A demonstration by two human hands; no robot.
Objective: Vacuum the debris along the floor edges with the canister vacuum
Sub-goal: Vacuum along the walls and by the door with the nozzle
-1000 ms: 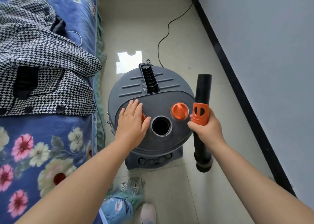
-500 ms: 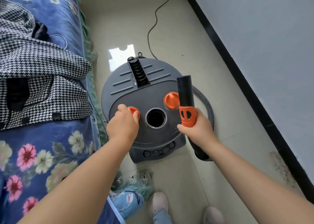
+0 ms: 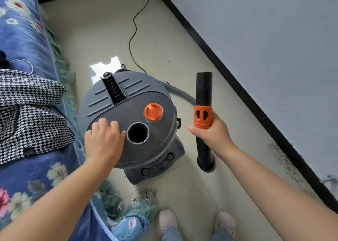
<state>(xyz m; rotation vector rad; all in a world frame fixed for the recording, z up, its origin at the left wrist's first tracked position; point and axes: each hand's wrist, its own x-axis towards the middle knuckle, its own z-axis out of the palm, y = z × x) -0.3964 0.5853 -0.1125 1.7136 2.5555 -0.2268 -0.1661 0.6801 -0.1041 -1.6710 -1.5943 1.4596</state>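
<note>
Right grip (image 3: 210, 131) wraps the black hose nozzle (image 3: 204, 89) at its orange collar, held right of the canister vacuum (image 3: 128, 116). From the head camera I see my left grip (image 3: 104, 140) resting curled on the lid; debris (image 3: 281, 160) lies along the baseboard (image 3: 228, 72).

Bare forearms, blue jeans (image 3: 171, 235), pale pink shoes (image 3: 166, 219).

Grey canister vacuum (image 3: 128, 116) with orange knob (image 3: 153, 111), black tube (image 3: 204, 89) with orange collar (image 3: 203, 117) in my fingers (image 3: 195, 131), blue floral bedspread (image 3: 22, 39), black-and-white houndstooth garment (image 3: 31, 116)
</note>
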